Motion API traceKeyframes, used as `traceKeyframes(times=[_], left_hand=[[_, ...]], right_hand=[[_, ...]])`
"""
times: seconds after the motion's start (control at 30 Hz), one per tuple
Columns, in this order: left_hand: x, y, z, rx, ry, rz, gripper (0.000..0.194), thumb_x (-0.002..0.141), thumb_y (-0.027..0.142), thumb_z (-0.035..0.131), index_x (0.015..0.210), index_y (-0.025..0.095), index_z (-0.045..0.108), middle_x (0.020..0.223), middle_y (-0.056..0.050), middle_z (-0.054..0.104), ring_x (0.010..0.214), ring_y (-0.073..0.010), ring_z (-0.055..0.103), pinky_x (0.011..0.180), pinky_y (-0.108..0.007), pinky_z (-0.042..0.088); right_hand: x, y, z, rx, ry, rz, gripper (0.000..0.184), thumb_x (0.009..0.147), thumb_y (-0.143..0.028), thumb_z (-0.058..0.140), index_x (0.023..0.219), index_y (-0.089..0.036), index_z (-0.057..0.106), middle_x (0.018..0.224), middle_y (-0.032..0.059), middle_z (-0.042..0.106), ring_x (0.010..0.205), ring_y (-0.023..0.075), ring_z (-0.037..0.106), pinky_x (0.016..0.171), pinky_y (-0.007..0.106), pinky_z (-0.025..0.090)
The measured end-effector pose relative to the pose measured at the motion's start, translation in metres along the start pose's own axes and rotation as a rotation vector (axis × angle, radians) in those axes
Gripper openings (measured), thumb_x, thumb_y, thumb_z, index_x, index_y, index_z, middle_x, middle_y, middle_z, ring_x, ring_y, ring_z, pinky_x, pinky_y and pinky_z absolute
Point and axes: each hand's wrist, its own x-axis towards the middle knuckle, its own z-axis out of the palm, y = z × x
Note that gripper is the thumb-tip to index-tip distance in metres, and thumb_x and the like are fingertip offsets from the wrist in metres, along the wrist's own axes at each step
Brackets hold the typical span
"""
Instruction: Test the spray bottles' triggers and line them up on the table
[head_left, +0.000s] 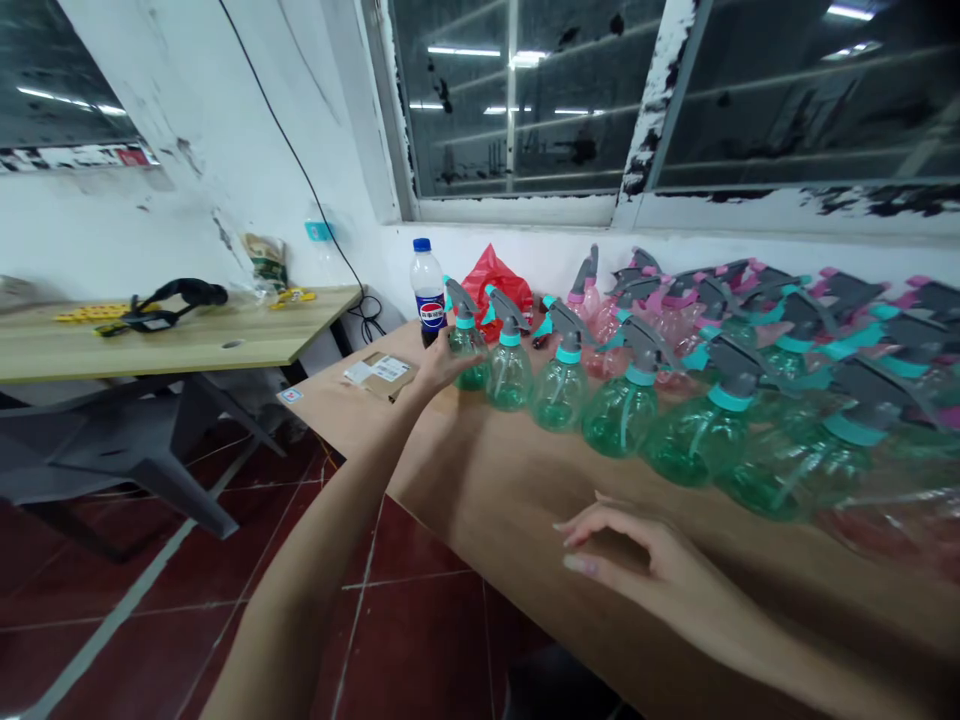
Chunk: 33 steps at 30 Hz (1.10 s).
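My left hand (441,365) reaches to the far left end of a row of green spray bottles. Its fingers are wrapped round the leftmost green spray bottle (472,375), which stands upright with a grey and turquoise trigger head. Another green spray bottle (510,380) stands just to its right, and the row continues toward the right edge. My right hand (634,550) hovers over the near part of the wooden table (525,500), holding nothing. Its fingers are curved, with a gap between thumb and forefinger.
Pink spray bottles (675,325) stand behind the green ones. A cola bottle (429,290) with a blue cap, a red plastic bag (495,285) and a flattened cardboard packet (382,374) are near my left hand. A grey chair (127,440) stands at left.
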Motion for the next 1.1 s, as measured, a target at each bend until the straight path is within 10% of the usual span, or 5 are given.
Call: traceKeyframes(times=[0.23, 0.5, 0.7, 1.1], left_hand=[[-0.036, 0.023, -0.033, 0.146, 0.094, 0.009, 0.061, 0.07, 0.044, 0.073, 0.117, 0.014, 0.048, 0.107, -0.013, 0.061, 0.104, -0.0322, 0.056, 0.09, -0.046, 0.042], [-0.146, 0.126, -0.057, 0.186, -0.069, 0.195, 0.06, 0.073, 0.059, 0.068, 0.114, 0.019, 0.049, 0.102, -0.009, 0.061, 0.094, -0.0297, 0.059, 0.079, -0.042, 0.048], [-0.194, 0.202, 0.013, 0.163, -0.259, 0.445, 0.069, 0.072, 0.063, 0.065, 0.122, 0.022, 0.042, 0.112, -0.01, 0.06, 0.105, -0.0315, 0.057, 0.09, -0.047, 0.044], [-0.22, 0.3, 0.155, 0.054, -0.394, 0.671, 0.083, 0.059, 0.069, 0.071, 0.115, 0.013, 0.046, 0.111, -0.02, 0.061, 0.112, -0.0383, 0.053, 0.103, -0.059, 0.03]], right_hand=[[0.004, 0.012, -0.001, 0.022, -0.006, -0.028, 0.017, 0.085, -0.042, 0.057, 0.088, -0.028, 0.064, 0.102, 0.0008, 0.07, 0.104, 0.0225, 0.062, 0.094, 0.038, 0.045], [-0.003, 0.006, -0.032, -0.088, 0.125, -0.065, 0.038, 0.077, -0.05, 0.065, 0.109, -0.029, 0.058, 0.116, 0.0037, 0.065, 0.111, 0.0256, 0.058, 0.098, 0.046, 0.043], [-0.034, -0.009, -0.069, -0.069, 0.379, -0.163, 0.074, 0.068, -0.046, 0.075, 0.132, -0.029, 0.04, 0.135, 0.0076, 0.051, 0.123, 0.0307, 0.048, 0.1, 0.051, 0.041], [-0.122, 0.03, -0.146, 0.061, 0.737, -0.078, 0.025, 0.077, -0.038, 0.068, 0.091, -0.025, 0.051, 0.079, -0.0026, 0.054, 0.07, 0.0153, 0.054, 0.062, 0.029, 0.046]])
